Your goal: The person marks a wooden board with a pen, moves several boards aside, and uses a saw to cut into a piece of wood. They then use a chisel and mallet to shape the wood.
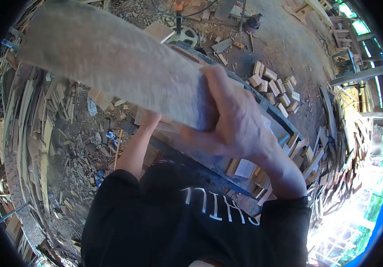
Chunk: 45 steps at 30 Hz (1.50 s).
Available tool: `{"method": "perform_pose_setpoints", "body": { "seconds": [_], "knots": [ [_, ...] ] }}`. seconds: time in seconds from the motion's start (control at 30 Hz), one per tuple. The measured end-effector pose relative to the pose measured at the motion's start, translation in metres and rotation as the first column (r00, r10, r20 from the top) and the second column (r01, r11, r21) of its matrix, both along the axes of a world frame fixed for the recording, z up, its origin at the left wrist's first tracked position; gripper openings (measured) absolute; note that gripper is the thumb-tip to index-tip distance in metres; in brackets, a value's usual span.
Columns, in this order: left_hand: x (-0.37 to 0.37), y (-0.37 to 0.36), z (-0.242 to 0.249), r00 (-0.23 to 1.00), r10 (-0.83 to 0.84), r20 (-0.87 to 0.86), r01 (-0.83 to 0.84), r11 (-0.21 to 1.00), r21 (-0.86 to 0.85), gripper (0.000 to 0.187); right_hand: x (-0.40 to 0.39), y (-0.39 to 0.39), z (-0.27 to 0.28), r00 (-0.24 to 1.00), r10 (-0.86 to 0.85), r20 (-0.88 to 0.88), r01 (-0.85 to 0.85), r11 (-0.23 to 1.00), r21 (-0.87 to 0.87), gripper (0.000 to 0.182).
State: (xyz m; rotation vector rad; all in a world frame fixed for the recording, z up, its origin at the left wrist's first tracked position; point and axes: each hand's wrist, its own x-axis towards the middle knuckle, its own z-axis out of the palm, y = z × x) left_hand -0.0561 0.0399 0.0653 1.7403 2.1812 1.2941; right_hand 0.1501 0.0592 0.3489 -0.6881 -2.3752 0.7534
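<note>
A wide, flat wooden board [111,58] is raised close to the camera, slanting from the upper left down to the middle. My right hand [240,115] grips its near end, thumb on one edge and fingers round the other; some blur softens the fingers. Below the board, only the wrist and a bit of my left hand [150,119] show, and its fingers are hidden behind the wood. Under my hands is a dark-framed workbench [271,109], largely covered by the board and my arms.
Short wood blocks [271,86] lie piled on the ground beyond the bench. Long wood strips [31,129] are stacked at the left, and more scrap wood [334,160] is heaped at the right. Chips and offcuts litter the floor [84,169]. A pale wheel-like part [184,38] stands at the far side.
</note>
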Motion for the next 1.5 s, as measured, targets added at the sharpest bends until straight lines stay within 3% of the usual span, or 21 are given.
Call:
{"method": "perform_pose_setpoints", "body": {
  "seconds": [0.07,0.1,0.13,0.17,0.2,0.23,0.3,0.33,0.37,0.4,0.43,0.47,0.5,0.53,0.6,0.7,0.8,0.9,1.07,1.23,1.5],
  "knots": [
    [-0.014,-0.006,-0.02,0.943,-0.067,-0.327,0.056,0.997,-0.044,0.026,0.002,0.003,-0.024,0.998,0.004,0.065,-0.001,0.999,-0.044,0.051],
    [-0.008,-0.001,-0.015,0.975,-0.14,0.175,0.117,0.984,0.134,0.023,0.004,0.01,-0.048,0.977,-0.008,0.214,0.023,0.997,-0.068,0.051],
    [0.001,0.001,0.004,0.975,-0.147,0.168,0.124,0.982,0.14,0.023,0.004,0.014,-0.055,0.934,-0.024,0.356,0.059,0.994,-0.087,0.05],
    [0.009,0.0,0.025,0.891,-0.154,0.426,0.087,0.981,0.173,0.019,0.009,0.016,-0.053,0.919,-0.035,0.393,0.076,0.993,-0.088,0.049],
    [0.014,-0.001,0.036,0.739,-0.155,0.656,0.037,0.981,0.19,0.016,0.01,0.017,-0.046,0.919,-0.035,0.394,0.074,0.994,-0.085,0.049],
    [0.012,-0.002,0.034,0.738,-0.15,0.658,0.033,0.982,0.187,0.016,0.01,0.015,-0.039,0.941,-0.064,0.333,0.099,0.991,-0.09,0.049],
    [0.006,-0.004,0.03,0.546,-0.064,0.836,0.08,0.997,0.024,0.01,0.011,0.007,-0.025,0.958,-0.093,0.273,0.126,0.986,-0.106,0.049],
    [0.01,-0.003,0.029,0.546,-0.06,0.836,0.081,0.997,0.019,0.01,0.011,0.001,-0.018,0.986,-0.128,0.109,0.141,0.982,-0.122,0.049],
    [0.016,-0.001,0.03,0.68,-0.079,0.729,-0.034,0.99,0.139,0.012,0.012,-0.002,-0.016,0.984,-0.168,-0.061,0.158,0.977,-0.143,0.049],
    [0.019,0.001,0.032,0.794,-0.071,0.603,-0.127,0.952,0.279,0.015,0.013,-0.002,-0.026,0.983,-0.171,-0.063,0.16,0.976,-0.145,0.049],
    [0.018,-0.001,0.034,0.795,-0.071,0.602,-0.125,0.953,0.278,0.015,0.015,-0.001,-0.047,0.982,-0.152,0.108,0.166,0.977,-0.136,0.049],
    [0.015,-0.004,0.037,0.711,-0.146,0.688,-0.048,0.966,0.254,0.016,0.016,0.001,-0.063,0.953,-0.13,0.274,0.169,0.978,-0.124,0.05],
    [0.013,-0.005,0.039,0.61,-0.211,0.764,0.037,0.97,0.238,0.017,0.022,0.008,-0.07,0.927,-0.061,0.37,0.185,0.933,-0.309,0.051],
    [0.011,-0.002,0.033,0.613,-0.22,0.759,0.045,0.969,0.244,0.017,0.027,0.007,-0.074,0.928,-0.069,0.365,0.189,0.934,-0.304,0.051],
    [0.01,-0.004,0.008,0.446,-0.036,0.894,-0.052,0.996,0.066,0.021,0.035,0.0,-0.084,0.933,-0.175,0.316,0.245,0.949,-0.197,0.052],
    [0.018,-0.007,0.061,0.584,-0.163,0.795,0.016,0.982,0.189,0.022,0.052,-0.014,-0.108,0.912,-0.279,0.301,0.383,0.841,-0.381,0.053],
    [0.016,-0.009,0.066,0.565,-0.065,0.822,-0.05,0.992,0.112,0.023,0.075,-0.035,-0.16,0.868,-0.34,0.362,0.471,0.794,-0.384,0.053],
    [0.01,-0.005,0.059,0.581,-0.108,0.807,-0.074,0.98,0.184,0.023,0.093,-0.063,-0.197,0.768,-0.309,0.562,0.556,0.757,-0.343,0.053],
    [-0.001,-0.003,0.052,0.545,-0.119,0.83,-0.103,0.973,0.207,0.024,0.102,-0.096,-0.23,0.697,-0.242,0.675,0.571,0.757,-0.318,0.054],
    [-0.01,0.004,0.068,0.346,-0.074,0.935,-0.263,0.949,0.173,0.023,0.093,-0.105,-0.231,0.66,-0.254,0.707,0.607,0.735,-0.303,0.055],
    [0.005,-0.002,0.077,0.442,-0.142,0.886,-0.127,0.968,0.218,0.023,0.089,-0.11,-0.231,0.694,-0.266,0.669,0.611,0.709,-0.352,0.053]
  ]
}}
